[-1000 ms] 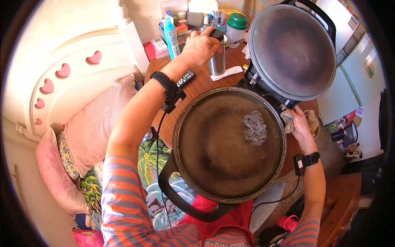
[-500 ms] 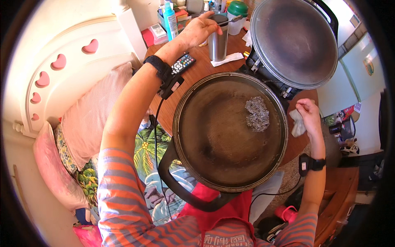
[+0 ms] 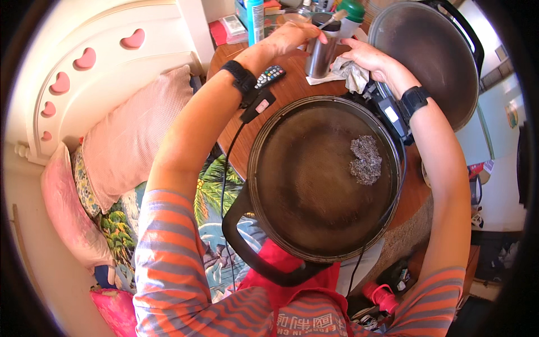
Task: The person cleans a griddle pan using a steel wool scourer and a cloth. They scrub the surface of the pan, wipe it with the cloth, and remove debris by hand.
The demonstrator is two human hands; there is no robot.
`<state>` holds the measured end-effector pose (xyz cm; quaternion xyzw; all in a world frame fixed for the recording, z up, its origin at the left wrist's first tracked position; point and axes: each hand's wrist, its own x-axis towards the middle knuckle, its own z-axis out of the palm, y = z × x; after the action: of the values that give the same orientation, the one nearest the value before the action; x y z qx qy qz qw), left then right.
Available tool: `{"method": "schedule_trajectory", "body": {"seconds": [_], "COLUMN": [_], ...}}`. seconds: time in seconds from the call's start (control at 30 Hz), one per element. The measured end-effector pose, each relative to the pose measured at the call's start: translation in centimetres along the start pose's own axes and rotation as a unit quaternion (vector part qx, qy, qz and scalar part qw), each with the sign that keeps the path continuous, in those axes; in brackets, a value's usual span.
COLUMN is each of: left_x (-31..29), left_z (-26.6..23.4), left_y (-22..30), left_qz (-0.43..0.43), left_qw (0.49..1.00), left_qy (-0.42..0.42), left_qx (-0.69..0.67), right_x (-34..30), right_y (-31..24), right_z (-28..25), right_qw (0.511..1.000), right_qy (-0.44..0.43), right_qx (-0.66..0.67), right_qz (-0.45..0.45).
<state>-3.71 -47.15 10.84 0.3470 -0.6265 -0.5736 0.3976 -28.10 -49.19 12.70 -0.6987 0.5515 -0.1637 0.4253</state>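
At the far side of the table my left hand [image 3: 295, 38] is closed, pinching a small brush [image 3: 335, 19] whose bristle end points right, over the dark lid of a steel tumbler [image 3: 321, 59]. My right hand [image 3: 370, 56] reaches in just right of the tumbler. A crumpled greyish-white cloth [image 3: 355, 75] hangs from its fingers, partly hidden by them. Between my forearms lies the round, dark electric griddle [image 3: 314, 185], opened flat. On its right side rests a grey steel-wool scourer [image 3: 366, 160], touched by neither hand.
The raised griddle lid [image 3: 426, 62] stands at the far right. A remote control [image 3: 270, 76] lies beside my left wrist. A blue bottle [image 3: 255, 21] and a green-capped container [image 3: 351, 18] stand at the back. The griddle's black loop handle [image 3: 264, 267] juts toward me. Cables hang from both wrists.
My right hand has moved from the griddle's right side up to the tumbler, carrying the cloth. My left hand has shifted slightly right with the brush. The view has shifted a little.
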Motion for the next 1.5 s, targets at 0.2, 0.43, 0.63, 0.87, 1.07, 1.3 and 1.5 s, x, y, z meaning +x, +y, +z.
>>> {"method": "schedule_trajectory", "body": {"seconds": [0.2, 0.43, 0.63, 0.87, 1.07, 1.3, 1.5], "left_x": [-0.8, 3.6, 2.4, -9.7, -29.3, -36.1, -35.3], "left_z": [-0.2, -1.2, -2.8, -3.2, 0.0, 6.6, 9.5], "left_y": [0.6, -2.1, -2.2, 0.1, -0.3, -3.1, -3.2], "left_qz": [0.018, 0.052, 0.036, 0.059, -0.026, -0.012, -0.007], "left_qw": [1.0, 0.993, 0.996, 0.996, 0.993, 0.981, 0.982], "left_qy": [0.016, 0.104, 0.084, 0.02, 0.077, 0.116, 0.184], "left_qx": [-0.009, -0.021, 0.021, -0.072, -0.089, -0.156, -0.054], "right_x": [2.0, 3.5, 3.4, -9.5, -25.9, -40.5, -38.7], "right_y": [-2.6, -4.2, -4.2, -3.8, -1.1, 12.0, 20.2], "right_z": [1.5, 1.5, 2.5, -1.8, -1.3, -0.2, 1.8], "right_qw": [0.997, 0.995, 0.992, 0.978, 0.938, 0.817, 0.753], "right_qy": [-0.01, -0.039, -0.05, -0.016, 0.132, 0.333, 0.416], "right_qx": [0.074, 0.088, 0.114, 0.201, 0.318, 0.471, 0.502], "right_qz": [-0.028, 0.005, 0.031, -0.045, -0.043, -0.002, 0.088]}}
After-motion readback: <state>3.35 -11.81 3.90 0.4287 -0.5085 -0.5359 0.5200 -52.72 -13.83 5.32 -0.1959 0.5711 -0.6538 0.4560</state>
